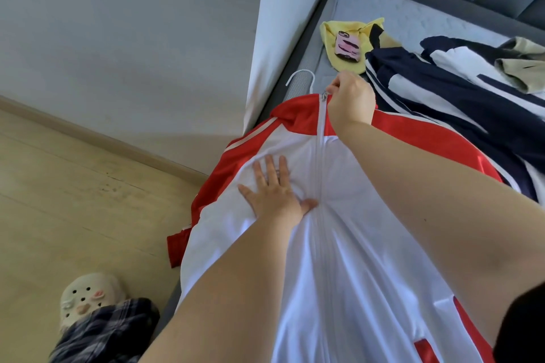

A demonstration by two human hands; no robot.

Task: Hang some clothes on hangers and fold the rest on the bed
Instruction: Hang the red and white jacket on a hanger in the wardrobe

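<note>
Red-and-white jacket (368, 244) lies front-up on the bed (383, 9), a hanger (298, 75) hook poking from its collar. The left hand (271, 191) presses flat on the chest, probably to keep the cloth taut, while the right hand (351, 100) pinches the zip pull (324, 96) at the collar.

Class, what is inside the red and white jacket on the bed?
A white hanger hook pokes out at the collar of the jacket. The rest of the hanger is covered by the zipped fabric.
</note>
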